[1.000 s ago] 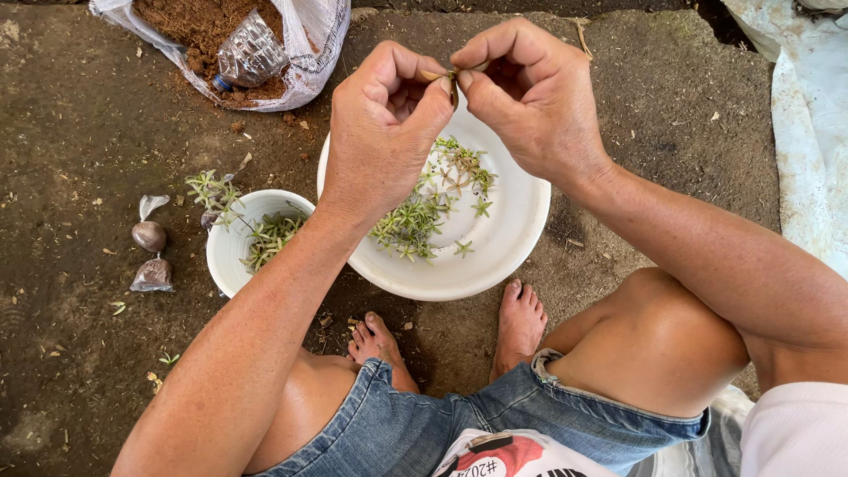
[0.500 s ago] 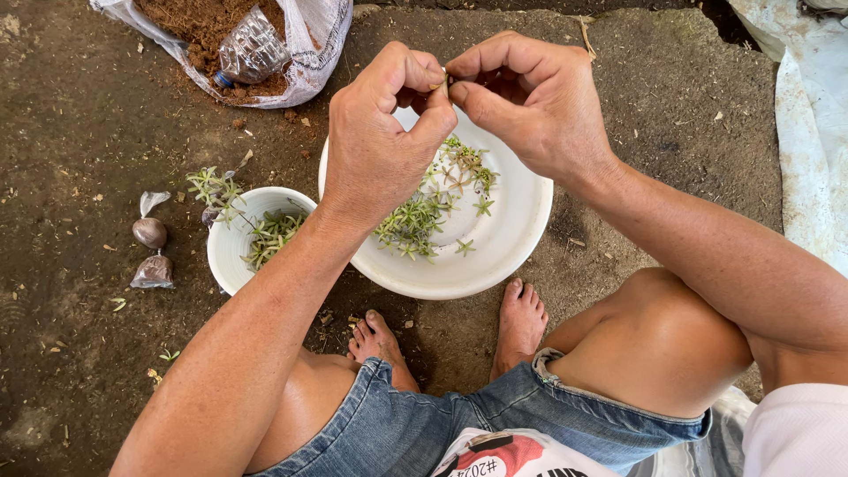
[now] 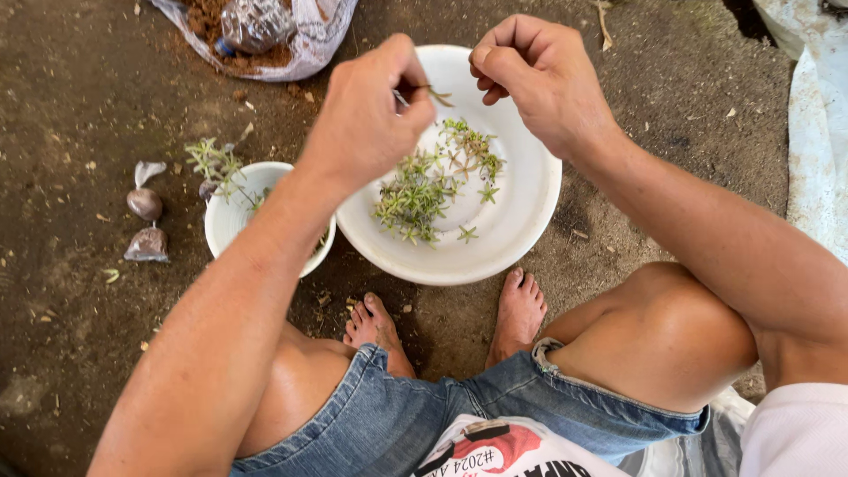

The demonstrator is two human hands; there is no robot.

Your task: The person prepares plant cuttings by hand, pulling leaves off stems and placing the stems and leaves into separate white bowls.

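My left hand (image 3: 367, 119) hovers over the large white bowl (image 3: 521, 221) and pinches a thin plant sprig (image 3: 431, 92) between thumb and fingers. My right hand (image 3: 534, 75) is above the bowl's far rim, fingers curled together; whether it holds a bit of plant I cannot tell. A heap of small green cuttings (image 3: 424, 190) lies in the bowl. A smaller white bowl (image 3: 225, 225) with more green sprigs (image 3: 212, 163) stands to its left, partly hidden by my left forearm.
I squat on a dirt floor with my bare feet (image 3: 521, 309) just below the big bowl. A plastic bag of brown soil (image 3: 256, 35) lies at the top. Two small filled plastic pouches (image 3: 146, 225) sit at the left. A white sheet (image 3: 817, 132) covers the right edge.
My hands were pinched together over the bowl; now they have drawn apart, the left keeping the sprig, the right pulled back to the right.
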